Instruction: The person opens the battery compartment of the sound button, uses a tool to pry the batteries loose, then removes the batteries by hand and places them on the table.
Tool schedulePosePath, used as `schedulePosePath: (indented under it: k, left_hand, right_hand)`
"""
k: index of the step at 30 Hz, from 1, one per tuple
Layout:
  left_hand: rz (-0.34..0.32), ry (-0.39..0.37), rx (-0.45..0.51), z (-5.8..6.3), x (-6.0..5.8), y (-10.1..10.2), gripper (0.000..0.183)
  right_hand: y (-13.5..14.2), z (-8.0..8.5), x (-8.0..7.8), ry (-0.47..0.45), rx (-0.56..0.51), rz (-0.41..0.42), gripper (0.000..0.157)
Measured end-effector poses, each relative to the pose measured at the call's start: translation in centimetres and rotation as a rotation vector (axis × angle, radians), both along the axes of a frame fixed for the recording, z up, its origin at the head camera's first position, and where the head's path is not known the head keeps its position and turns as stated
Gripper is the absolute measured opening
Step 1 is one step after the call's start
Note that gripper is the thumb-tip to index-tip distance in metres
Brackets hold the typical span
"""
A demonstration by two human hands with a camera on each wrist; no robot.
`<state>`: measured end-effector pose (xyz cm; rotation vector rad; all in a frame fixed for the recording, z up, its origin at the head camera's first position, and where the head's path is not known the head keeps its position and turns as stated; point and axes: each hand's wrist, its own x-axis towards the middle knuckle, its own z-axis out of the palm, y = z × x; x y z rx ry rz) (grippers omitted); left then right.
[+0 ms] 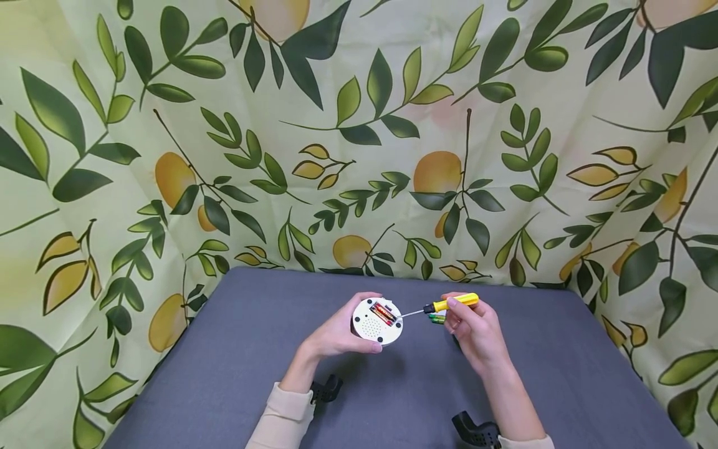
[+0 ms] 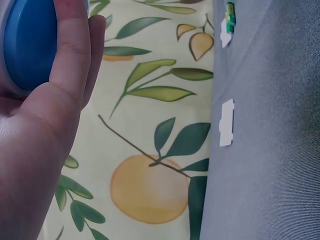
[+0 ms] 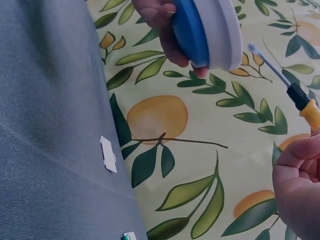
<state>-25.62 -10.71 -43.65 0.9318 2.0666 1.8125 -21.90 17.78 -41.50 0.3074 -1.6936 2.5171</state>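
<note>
One round white-and-blue gadget [image 1: 373, 329], pinched by its rim in the left grip [image 1: 339, 328] above the surface [image 1: 263, 312]; one yellow screwdriver [image 1: 440, 307], pinched in the right grip [image 1: 477, 330], tip close to exposed batteries [image 1: 384, 313]. Apparently a prying step; next, probably levering one end up.

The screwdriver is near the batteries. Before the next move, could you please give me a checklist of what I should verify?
1. Left grip holds the device: ok.
2. Right grip holds the screwdriver: ok.
3. Tip clear of the device: ok, the right wrist view shows a gap.
4. Batteries in the device: ok.
5. Batteries fully seated: cannot tell, too small in the head view.
6. Batteries covered: not ok; a white cover lies on the table.
</note>
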Motion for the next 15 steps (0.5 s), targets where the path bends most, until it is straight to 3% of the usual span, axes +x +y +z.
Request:
schedulePosePath:
  k: [15]
  left_hand:
    - [-0.07, 0.026, -0.04, 0.04, 0.2, 0.47, 0.092]
  right_hand:
    - [-0.29, -0.41, -0.43, -0.021, 0.13, -0.059, 0.012]
